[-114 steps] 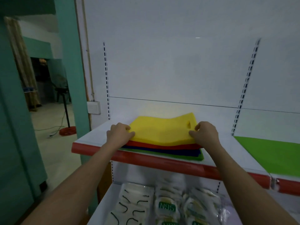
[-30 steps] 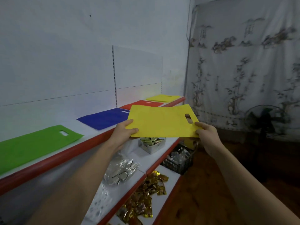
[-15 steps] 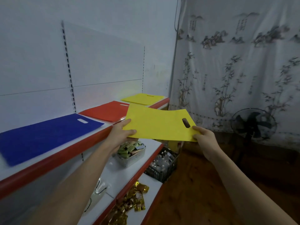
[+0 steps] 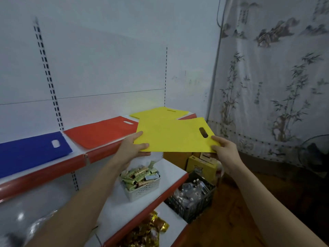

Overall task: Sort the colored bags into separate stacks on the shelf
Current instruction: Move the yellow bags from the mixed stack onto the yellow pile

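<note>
A white shelf [image 4: 81, 150] with a red front edge runs along the white back wall, and a patterned curtain [image 4: 277, 77] hangs at its right end. On the shelf lie a blue bag [image 4: 30, 152] at the left, a red bag [image 4: 105, 132] beside it and, at the far end, a yellow bag on the shelf [image 4: 156, 112], each flat with its handle slot showing. In front of that far end a held yellow bag [image 4: 174, 136] floats level in the air, just beside the shelf edge. The left hand [image 4: 131, 148] pinches its near left corner, thumb on top, and the right hand [image 4: 224, 150] pinches its near right corner below the handle slot. On the lower shelf sits a white basket [image 4: 142, 189] of small packets, with a black crate [image 4: 192, 200] of bottles beside it.
</note>
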The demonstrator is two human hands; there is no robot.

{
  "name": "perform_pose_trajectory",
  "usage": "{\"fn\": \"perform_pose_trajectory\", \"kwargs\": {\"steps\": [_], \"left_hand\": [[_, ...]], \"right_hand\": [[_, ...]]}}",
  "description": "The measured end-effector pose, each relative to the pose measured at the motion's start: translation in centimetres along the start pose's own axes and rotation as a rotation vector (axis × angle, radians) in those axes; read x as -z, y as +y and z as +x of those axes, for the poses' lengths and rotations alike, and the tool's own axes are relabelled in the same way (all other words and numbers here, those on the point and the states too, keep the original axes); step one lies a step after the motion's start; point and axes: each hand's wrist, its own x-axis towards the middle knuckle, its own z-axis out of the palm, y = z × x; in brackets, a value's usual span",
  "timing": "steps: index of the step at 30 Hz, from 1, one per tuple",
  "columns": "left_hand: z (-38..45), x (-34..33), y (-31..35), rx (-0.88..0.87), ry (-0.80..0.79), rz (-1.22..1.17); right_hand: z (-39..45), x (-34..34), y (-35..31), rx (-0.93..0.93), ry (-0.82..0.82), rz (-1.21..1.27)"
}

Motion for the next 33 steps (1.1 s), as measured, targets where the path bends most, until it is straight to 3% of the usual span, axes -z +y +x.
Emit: {"fn": "perform_pose_trajectory", "kwargs": {"steps": [8,16,20,27,33], "left_hand": [[5.5,-3.2,0.0,0.048,0.224,0.054],[13.6,-4.6,0.8,0.006,0.479,0.163],[19.5,-5.1,0.1,0.067,0.545,0.181],[26.6,-6.7,-0.3,0.130,0.607,0.612],[29.5,-8.3,-1.7,0.305,0.561,0.793]], "right_hand": [[11.4,0.7,-0.6,0.067,-0.151,-0.038],[25.7,-4.9,-1.8,0.262,-0.204,-0.248],[32.1,-7.6,-2.3,0.309,-0.252,-0.352],[43.0,-9.8,-2.1,0.341,-0.351,-0.410],[47.0,-11.9,0.3,0.435,-0.446,-0.621]]}}
